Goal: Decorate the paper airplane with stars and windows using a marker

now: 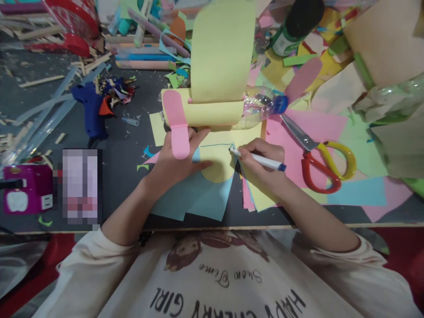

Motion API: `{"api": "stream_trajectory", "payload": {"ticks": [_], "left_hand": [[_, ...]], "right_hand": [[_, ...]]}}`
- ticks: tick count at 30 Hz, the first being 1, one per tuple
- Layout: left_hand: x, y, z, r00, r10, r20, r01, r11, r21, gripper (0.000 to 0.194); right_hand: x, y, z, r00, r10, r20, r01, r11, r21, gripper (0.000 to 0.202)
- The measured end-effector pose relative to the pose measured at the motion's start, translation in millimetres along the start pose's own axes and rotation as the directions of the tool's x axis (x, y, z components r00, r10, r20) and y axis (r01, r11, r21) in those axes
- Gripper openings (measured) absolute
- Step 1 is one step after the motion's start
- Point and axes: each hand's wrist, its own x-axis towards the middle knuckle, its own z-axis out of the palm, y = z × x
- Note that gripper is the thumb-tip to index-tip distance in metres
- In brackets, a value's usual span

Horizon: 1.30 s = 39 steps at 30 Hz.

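My right hand (266,161) is closed around a white marker (260,160) with a blue end, its tip touching yellow paper (217,163). A thin blue line runs across that paper, left of the tip. On the paper's left side lies my left hand (180,154), thumb and fingers spread, partly under a pink paper strip (180,141). Just beyond both hands lies a clear plastic bottle (256,106) with a blue cap, wrapped in yellow paper. A tall yellow paper piece (223,53) rises from the wrap. Blue paper sheets (192,198) lie beneath.
Scissors (311,148) with red and yellow handles rest on pink paper at right. A blue glue gun (92,110) lies at left, near a purple box (28,187). A dark green bottle (296,26), paper scraps and wooden sticks cover the far side.
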Motion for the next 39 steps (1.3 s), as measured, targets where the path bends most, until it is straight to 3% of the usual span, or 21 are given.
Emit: {"api": "stream_trajectory", "payload": {"ticks": [8,13,19,31,35,39], "left_hand": [[1.3,-0.4,0.2,0.999,0.036,0.003,-0.036,0.996,0.086,0.071],[-0.6,-5.3,1.8,0.997,0.066,-0.027,-0.065,0.997,0.043,0.055],[0.1,-4.4,2.2,1.0,0.002,-0.006,-0.002,1.0,0.003,0.053],[3.6,-5.3,-0.7,0.998,-0.045,0.055,0.05,0.994,-0.101,0.054],[4.1,-8.0,2.3,0.999,-0.034,0.026,0.037,0.996,-0.086,0.056],[1.8,-5.5,3.1,1.0,-0.006,-0.01,0.005,0.996,-0.09,0.051]], "right_hand": [[-7.1,-6.0,2.9,0.97,-0.188,0.156,0.199,0.978,-0.056,0.028],[-10.4,-6.1,5.8,0.937,-0.274,0.217,0.293,0.954,-0.059,0.025],[-13.6,-5.6,10.5,0.888,-0.376,0.263,0.404,0.913,-0.06,0.015],[-17.6,-11.0,20.8,0.835,-0.431,0.343,0.486,0.869,-0.091,0.019],[-20.0,-10.1,14.7,0.909,-0.359,0.21,0.373,0.927,-0.031,0.02],[-10.3,-5.6,5.6,0.989,-0.137,0.046,0.133,0.988,0.072,0.022]]}}
